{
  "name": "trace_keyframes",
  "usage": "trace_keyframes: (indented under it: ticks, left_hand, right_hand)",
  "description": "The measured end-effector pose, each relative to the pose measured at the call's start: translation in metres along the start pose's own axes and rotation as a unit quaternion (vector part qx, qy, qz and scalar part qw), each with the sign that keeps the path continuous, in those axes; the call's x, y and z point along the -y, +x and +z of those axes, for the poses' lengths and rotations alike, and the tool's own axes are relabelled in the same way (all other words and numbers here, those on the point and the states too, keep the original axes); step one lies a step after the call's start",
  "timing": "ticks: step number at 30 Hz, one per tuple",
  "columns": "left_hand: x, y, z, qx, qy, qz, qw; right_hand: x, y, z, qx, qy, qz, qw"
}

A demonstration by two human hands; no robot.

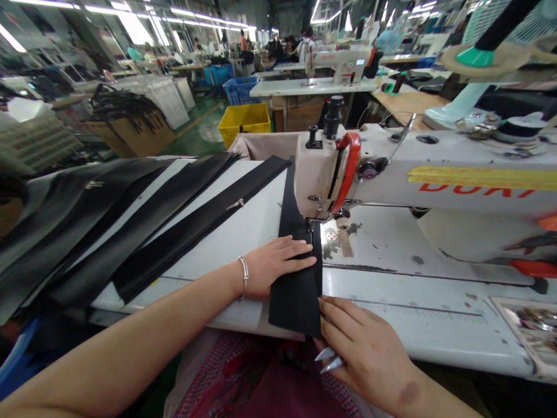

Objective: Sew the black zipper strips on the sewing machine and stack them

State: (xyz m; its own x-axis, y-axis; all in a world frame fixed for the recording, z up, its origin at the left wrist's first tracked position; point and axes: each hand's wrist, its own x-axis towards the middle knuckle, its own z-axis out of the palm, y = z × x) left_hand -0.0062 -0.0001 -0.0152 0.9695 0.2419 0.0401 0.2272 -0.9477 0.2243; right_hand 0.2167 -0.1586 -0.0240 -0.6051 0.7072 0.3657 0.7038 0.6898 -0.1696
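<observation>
A long black strip of leather-like material [292, 296] runs under the needle area of the sewing machine [322, 174], with a narrower dark strip along its right edge. My left hand [278, 264] lies flat on the strip just in front of the presser foot, fingers stretched out. At the strip's near right edge, my right hand [368, 342] is closed, its fingertips against the edge. Two metal tips of thread snips [331, 361] stick out below its fingers; their handles are hidden in the palm.
Stacked black strips [195, 226] lie to the left, a metal zipper pull [236, 204] on one. More black pieces [82, 215] spread further left. A ruler scale [418, 307] marks the table's front. Behind stand a yellow crate [244, 123] and another sewing machine [339, 64].
</observation>
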Motion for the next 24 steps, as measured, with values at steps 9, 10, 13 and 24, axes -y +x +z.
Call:
trace_keyframes:
  ticks: [9, 10, 13, 24]
  left_hand:
    - [-0.001, 0.001, -0.004, 0.009, -0.019, 0.006, 1.000]
    - [-0.002, 0.001, -0.005, 0.002, -0.024, 0.007, 1.000]
    - [-0.006, 0.001, -0.007, -0.035, -0.032, 0.002, 0.999]
    - [-0.011, 0.005, -0.003, -0.066, -0.011, -0.002, 0.998]
  right_hand:
    - [-0.005, 0.001, 0.002, 0.013, 0.014, 0.006, 1.000]
    - [-0.006, 0.001, 0.001, 0.019, 0.017, 0.009, 1.000]
    - [-0.010, 0.003, 0.001, 0.031, 0.024, 0.020, 0.999]
    - [-0.025, 0.024, -0.001, 0.013, 0.007, 0.089, 0.996]
